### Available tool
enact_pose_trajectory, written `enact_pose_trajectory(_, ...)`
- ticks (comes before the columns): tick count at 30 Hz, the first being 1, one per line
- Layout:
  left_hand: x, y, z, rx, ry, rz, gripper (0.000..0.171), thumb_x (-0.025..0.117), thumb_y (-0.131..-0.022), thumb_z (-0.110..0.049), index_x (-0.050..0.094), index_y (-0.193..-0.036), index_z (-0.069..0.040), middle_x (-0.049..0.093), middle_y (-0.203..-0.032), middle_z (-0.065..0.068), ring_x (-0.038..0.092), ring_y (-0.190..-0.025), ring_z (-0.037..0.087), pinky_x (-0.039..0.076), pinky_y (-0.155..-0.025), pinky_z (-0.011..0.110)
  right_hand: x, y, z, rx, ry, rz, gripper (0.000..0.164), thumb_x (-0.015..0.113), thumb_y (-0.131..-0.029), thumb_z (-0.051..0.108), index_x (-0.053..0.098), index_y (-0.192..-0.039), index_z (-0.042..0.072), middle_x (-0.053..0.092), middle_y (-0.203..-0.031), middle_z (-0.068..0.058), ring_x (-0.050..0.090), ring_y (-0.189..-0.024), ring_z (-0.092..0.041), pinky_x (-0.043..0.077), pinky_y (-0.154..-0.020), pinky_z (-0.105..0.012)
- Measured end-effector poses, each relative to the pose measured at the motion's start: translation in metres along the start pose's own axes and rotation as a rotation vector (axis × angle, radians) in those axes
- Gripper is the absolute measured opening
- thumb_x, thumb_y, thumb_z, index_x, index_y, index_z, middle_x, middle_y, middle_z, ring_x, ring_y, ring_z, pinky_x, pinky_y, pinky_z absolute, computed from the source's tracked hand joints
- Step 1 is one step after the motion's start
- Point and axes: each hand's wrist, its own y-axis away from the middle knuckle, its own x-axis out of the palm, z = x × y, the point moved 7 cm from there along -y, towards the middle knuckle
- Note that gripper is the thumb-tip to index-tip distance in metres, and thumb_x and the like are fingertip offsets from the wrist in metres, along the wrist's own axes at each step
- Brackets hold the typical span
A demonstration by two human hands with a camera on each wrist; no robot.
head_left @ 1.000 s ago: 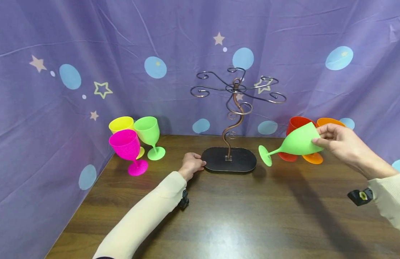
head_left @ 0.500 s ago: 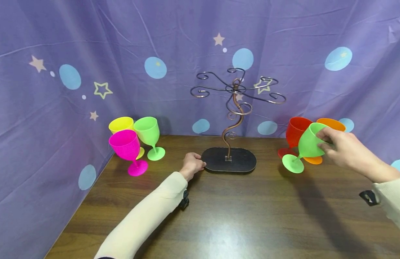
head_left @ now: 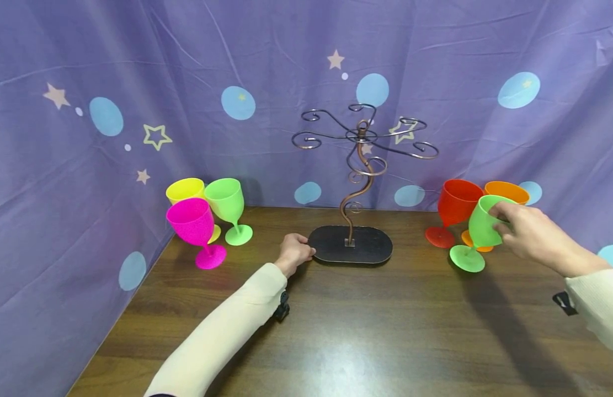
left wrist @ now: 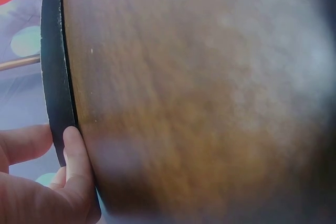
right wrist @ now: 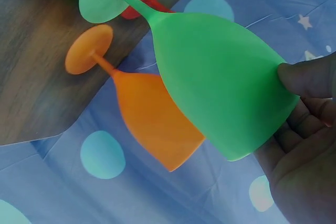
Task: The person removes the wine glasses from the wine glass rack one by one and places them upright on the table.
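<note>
My right hand pinches a light green goblet at its rim. The goblet leans slightly, foot down; whether the foot touches the table I cannot tell. Just behind it stand a red goblet and a partly hidden orange goblet. In the right wrist view, the thumb lies outside the green goblet's bowl. My left hand grips the left end of a metal stand's black oval base. In the left wrist view, thumb and fingers pinch the base's edge. The stand's curled copper arms are bare.
At the left of the wooden table stand a magenta goblet, a yellow goblet and another green goblet. A purple curtain with stars and blue dots hangs behind and at the sides.
The right hand has moved the green goblet rightward, away from the stand, and lowered it, turning it from nearly sideways to almost upright. The left hand stays on the base.
</note>
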Motion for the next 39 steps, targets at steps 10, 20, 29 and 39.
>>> enact_pose_trajectory(10, -0.002, 0.000, 0.002, -0.008, -0.015, -0.020, 0.036, 0.070, -0.078, 0.008, 0.058, -0.112, 0.009, 0.063, -0.102, 0.024, 0.070, -0.075, 0.025, 0.057, -0.068, 0.030, 0.008, -0.001, -0.011, 0.008, 0.012, 0.009, 0.019, 0.062, -0.082, -0.002, 0.062, -0.100, 0.004, 0.062, -0.085, -0.006, 0.054, -0.074, -0.025, 0.042, -0.064, -0.041)
enact_pose_trajectory(20, -0.001, 0.000, 0.000, 0.001, -0.009, -0.026, 0.034, 0.070, -0.077, 0.009, 0.058, -0.109, 0.009, 0.062, -0.098, 0.023, 0.070, -0.073, 0.025, 0.057, -0.065, 0.028, 0.013, -0.004, -0.016, 0.035, 0.009, 0.019, 0.018, 0.059, -0.085, -0.002, 0.061, -0.102, 0.002, 0.063, -0.089, -0.009, 0.056, -0.077, -0.029, 0.044, -0.068, -0.047)
enact_pose_trajectory(29, -0.001, 0.003, -0.001, 0.004, -0.025, -0.019, 0.036, 0.070, -0.078, 0.007, 0.058, -0.111, 0.009, 0.063, -0.099, 0.023, 0.070, -0.076, 0.027, 0.057, -0.067, 0.030, 0.018, 0.000, -0.018, 0.006, 0.044, 0.027, 0.015, 0.059, -0.085, -0.002, 0.060, -0.096, 0.007, 0.057, -0.081, -0.001, 0.053, -0.074, -0.023, 0.043, -0.064, -0.042)
enact_pose_trajectory(39, 0.000, 0.001, 0.001, -0.001, 0.005, -0.024, 0.035, 0.070, -0.078, 0.009, 0.057, -0.110, 0.009, 0.062, -0.100, 0.024, 0.070, -0.075, 0.027, 0.057, -0.068, 0.031, 0.015, 0.002, -0.021, 0.004, 0.044, -0.005, 0.016, 0.058, -0.083, -0.004, 0.061, -0.098, 0.003, 0.061, -0.087, -0.007, 0.054, -0.078, -0.026, 0.043, -0.068, -0.044)
